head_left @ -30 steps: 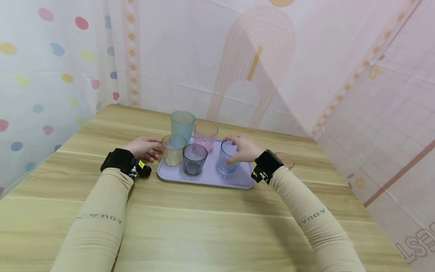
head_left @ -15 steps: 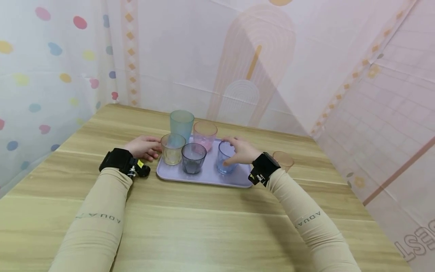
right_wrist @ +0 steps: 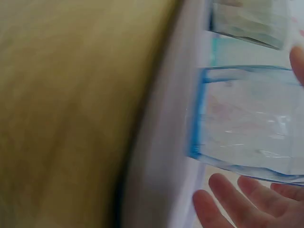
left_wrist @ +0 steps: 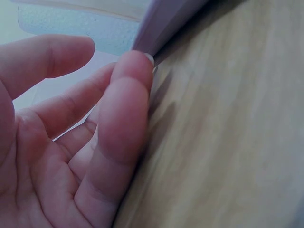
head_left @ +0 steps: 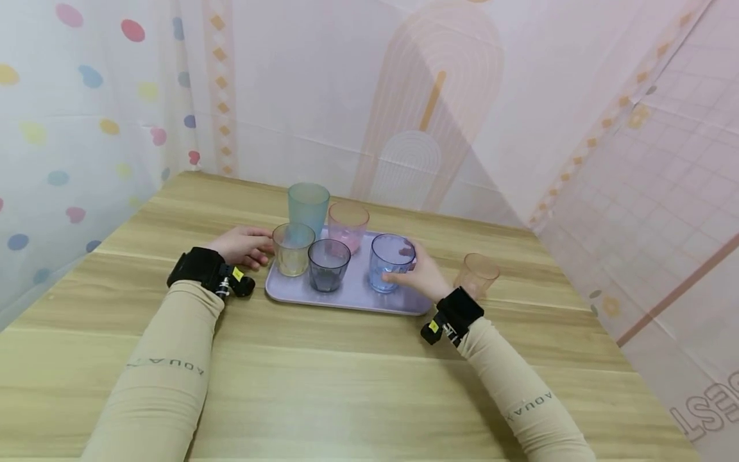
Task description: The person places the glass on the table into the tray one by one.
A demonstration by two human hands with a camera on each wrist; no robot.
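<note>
Head camera view: the right hand grasps a blue cup near the right edge of a lilac tray, fingers curled round its far side, the cup tipped slightly. At the tray's left edge, the left hand rests on the table, fingers relaxed, one fingertip touching the tray's corner. A yellow cup, grey cup, teal cup and pink cup stand on the tray; an orange cup stands off its right edge.

Blue cup smeared and cut by the right-wrist frame edge — tray corner blurred.
</note>
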